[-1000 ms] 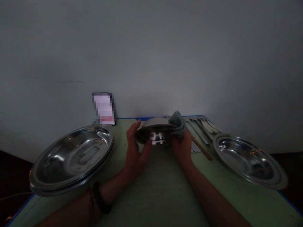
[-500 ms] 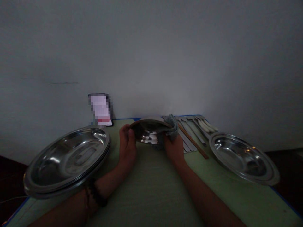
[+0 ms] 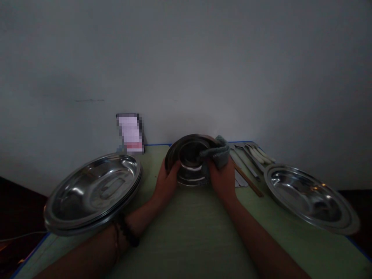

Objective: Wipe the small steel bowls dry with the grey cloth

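Note:
A small steel bowl [image 3: 188, 155] is tipped toward me at the far middle of the green table [image 3: 192, 232], its inside showing. My left hand [image 3: 166, 183] grips the bowl's left rim and side. My right hand [image 3: 222, 179] is closed on a grey cloth [image 3: 219, 150] that is pressed over the bowl's right rim and into its inside.
A stack of large oval steel plates [image 3: 93, 192] lies at the left, overhanging the table edge. One oval steel plate [image 3: 310, 197] lies at the right. Cutlery and chopsticks [image 3: 250, 161] lie in a row behind it. A blurred card [image 3: 130, 132] leans on the wall.
The bowl has been tilted up from nearly flat so that its inside faces me. My left hand slid down under its left side; the cloth now reaches inside the bowl.

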`<action>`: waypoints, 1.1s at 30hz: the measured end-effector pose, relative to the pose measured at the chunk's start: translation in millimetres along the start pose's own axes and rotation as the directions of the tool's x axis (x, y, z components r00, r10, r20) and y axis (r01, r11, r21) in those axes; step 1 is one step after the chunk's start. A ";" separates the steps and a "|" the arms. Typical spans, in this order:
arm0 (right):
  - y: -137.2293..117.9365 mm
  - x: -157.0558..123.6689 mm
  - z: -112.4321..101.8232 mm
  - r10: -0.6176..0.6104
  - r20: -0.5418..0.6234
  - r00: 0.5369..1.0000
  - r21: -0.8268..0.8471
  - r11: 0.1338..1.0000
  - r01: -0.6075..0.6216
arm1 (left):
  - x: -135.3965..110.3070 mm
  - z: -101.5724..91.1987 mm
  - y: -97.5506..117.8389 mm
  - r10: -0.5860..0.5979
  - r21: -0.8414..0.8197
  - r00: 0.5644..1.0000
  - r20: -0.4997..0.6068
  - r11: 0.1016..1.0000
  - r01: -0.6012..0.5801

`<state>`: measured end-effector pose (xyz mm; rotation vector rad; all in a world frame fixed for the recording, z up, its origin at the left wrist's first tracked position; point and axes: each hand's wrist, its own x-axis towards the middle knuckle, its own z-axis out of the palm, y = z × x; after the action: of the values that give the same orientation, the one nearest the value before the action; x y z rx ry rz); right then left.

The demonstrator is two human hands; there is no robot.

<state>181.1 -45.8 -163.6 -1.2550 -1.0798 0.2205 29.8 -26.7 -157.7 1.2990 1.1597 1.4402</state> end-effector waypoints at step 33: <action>-4.0 6.1 -10.9 -0.145 0.030 0.989 -0.080 0.986 0.147 | -6.8 -5.6 6.5 0.278 0.127 0.959 0.060 0.951 -0.283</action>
<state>190.9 -50.3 -156.1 -1.2424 -1.2068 0.0801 24.9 -35.3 -152.9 1.6340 1.0916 1.5489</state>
